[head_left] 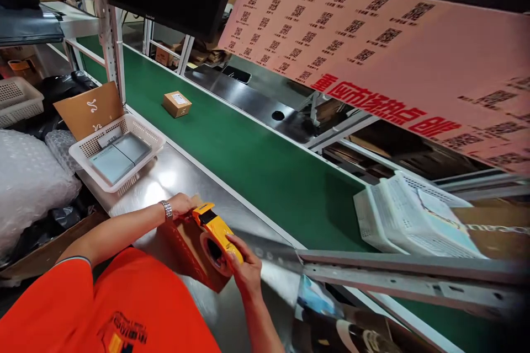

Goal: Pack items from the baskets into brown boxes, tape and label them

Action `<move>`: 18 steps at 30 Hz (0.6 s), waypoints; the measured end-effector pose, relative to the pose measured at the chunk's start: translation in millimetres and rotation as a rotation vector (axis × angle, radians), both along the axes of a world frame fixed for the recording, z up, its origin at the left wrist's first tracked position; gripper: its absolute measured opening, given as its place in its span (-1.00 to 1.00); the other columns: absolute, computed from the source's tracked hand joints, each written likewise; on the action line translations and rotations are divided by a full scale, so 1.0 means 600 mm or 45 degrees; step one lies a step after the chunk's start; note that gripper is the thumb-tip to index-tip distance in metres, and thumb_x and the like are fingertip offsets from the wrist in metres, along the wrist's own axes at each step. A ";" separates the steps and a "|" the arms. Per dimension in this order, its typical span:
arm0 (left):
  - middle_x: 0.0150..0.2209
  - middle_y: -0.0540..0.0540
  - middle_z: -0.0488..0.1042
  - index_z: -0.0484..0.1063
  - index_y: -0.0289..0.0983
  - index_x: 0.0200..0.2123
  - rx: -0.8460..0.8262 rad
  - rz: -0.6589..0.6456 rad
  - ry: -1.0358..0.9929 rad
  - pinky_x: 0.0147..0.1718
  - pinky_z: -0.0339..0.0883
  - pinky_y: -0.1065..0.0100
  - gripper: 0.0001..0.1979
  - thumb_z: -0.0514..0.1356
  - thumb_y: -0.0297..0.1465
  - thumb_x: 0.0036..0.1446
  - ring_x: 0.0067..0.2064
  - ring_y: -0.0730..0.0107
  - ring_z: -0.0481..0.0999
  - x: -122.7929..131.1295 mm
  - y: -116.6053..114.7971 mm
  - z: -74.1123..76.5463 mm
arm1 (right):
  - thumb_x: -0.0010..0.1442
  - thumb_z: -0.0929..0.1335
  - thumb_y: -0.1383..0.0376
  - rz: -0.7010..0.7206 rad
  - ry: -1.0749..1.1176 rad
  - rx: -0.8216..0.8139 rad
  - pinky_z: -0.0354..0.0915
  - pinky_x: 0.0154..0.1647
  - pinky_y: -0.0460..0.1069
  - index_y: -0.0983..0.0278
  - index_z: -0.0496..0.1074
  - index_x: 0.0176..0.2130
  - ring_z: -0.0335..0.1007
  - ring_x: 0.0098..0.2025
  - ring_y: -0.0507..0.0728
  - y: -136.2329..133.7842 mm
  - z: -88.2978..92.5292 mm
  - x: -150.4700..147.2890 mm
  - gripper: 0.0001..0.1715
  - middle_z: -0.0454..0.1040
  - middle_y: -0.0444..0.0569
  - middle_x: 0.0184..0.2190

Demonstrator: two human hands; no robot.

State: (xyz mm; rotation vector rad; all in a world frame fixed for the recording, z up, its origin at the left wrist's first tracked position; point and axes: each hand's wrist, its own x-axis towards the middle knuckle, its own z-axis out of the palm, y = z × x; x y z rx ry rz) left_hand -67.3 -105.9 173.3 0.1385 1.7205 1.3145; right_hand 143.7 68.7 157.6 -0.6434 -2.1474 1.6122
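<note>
My right hand (247,269) is wrapped round the near end of a yellow tape dispenser (220,230) with a roll of tape in it. The dispenser lies against a brown cardboard box (186,248), which is tilted on the metal bench close to my body. At the box's far left end, by the dispenser's head, my left hand (182,205) grips the box; its fingertips are partly hidden. A metal-band watch is on that wrist.
A white basket (118,185) of flat packets stands on the metal bench (174,168) at left. A small carton (177,103) sits on the green conveyor (248,160). Stacked white baskets (408,215) and a metal rail (406,276) are at right. Bubble wrap (33,187) lies left; a QR-code board (414,66) hangs above.
</note>
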 end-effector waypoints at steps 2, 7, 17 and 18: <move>-0.60 0.02 0.48 0.46 -0.27 -0.58 -0.028 -0.009 0.103 -0.47 0.42 0.42 -0.53 0.38 -0.13 0.29 -0.55 0.47 0.47 -0.013 -0.002 -0.009 | -0.15 0.65 -0.17 0.092 -0.049 -0.001 0.63 -0.04 0.18 0.18 0.76 -0.13 0.70 -0.04 0.40 -0.003 0.025 -0.002 -0.32 0.77 0.12 -0.08; -0.45 -0.09 0.65 0.66 -0.32 -0.41 -0.232 0.055 0.620 -0.36 0.40 0.43 -0.68 0.24 -0.31 0.35 -0.37 0.40 0.61 -0.105 -0.072 -0.044 | -0.06 0.66 -0.13 0.302 -0.363 -0.002 0.65 -0.06 0.15 0.20 0.74 -0.01 0.71 -0.04 0.38 -0.001 0.091 0.003 -0.27 0.74 0.15 0.05; -0.27 -0.15 0.73 0.72 -0.34 -0.23 -0.373 -0.067 0.646 -0.27 0.45 0.37 -0.63 0.14 -0.29 0.42 -0.33 0.31 0.63 -0.045 -0.096 -0.181 | -0.07 0.65 -0.16 0.352 -0.548 -0.145 0.59 -0.29 0.10 0.25 0.70 0.00 0.67 -0.22 0.31 -0.007 0.112 -0.009 -0.22 0.74 0.11 -0.11; -0.23 -0.16 0.73 0.72 -0.34 -0.20 -0.379 -0.086 0.655 -0.20 0.46 0.36 -0.65 0.17 -0.28 0.41 -0.27 0.28 0.65 -0.029 -0.092 -0.188 | -0.08 0.65 -0.16 0.351 -0.543 -0.148 0.59 -0.28 0.10 0.25 0.70 -0.01 0.67 -0.22 0.31 -0.008 0.115 -0.011 -0.23 0.74 0.11 -0.10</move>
